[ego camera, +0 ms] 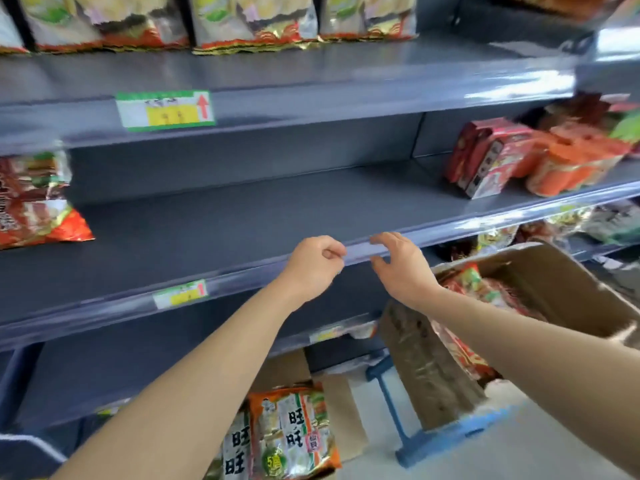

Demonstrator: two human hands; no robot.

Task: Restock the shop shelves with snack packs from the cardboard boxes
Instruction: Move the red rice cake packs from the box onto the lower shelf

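Hands meet at the front lip of the middle shelf [242, 216], head view, the only view.

- Left hand [313, 268]: fingers curled tight, thumb and forefinger pinching the clear price strip [360, 249] that runs along the shelf edge.
- Right hand [403, 266]: half open in a loose C, fingers [382, 237] over the strip, thumb under it. No firm grip visible, and it carries no pack.
- Likely reason: the strip is being seated or straightened before stock goes in. This is a judgement only.
- Strip: glossy see-through plastic, long and narrow, catching glare. Shelf board beyond the fingertips: flat grey-blue, matte, bare across its middle.
- Price label [180, 293]: a small green, white and yellow card in the strip, left of the left fingers.
- Shelf packs [31, 202]: crinkled foil in red and orange, far left of the fingers. Red cartons [491, 157] lie up and right of them, tipped over.
- Cardboard box [554, 282]: just right of and below the right wrist, brown, flaps open, tilted toward the person. The snack packs [464, 282] inside are shiny, soft and pillowy.
- More packs [294, 431]: orange and white, below both forearms in a second box.
- Blue trolley [446, 438]: under the right forearm, hard plastic.

Restocking of this shelf looks not yet begun.
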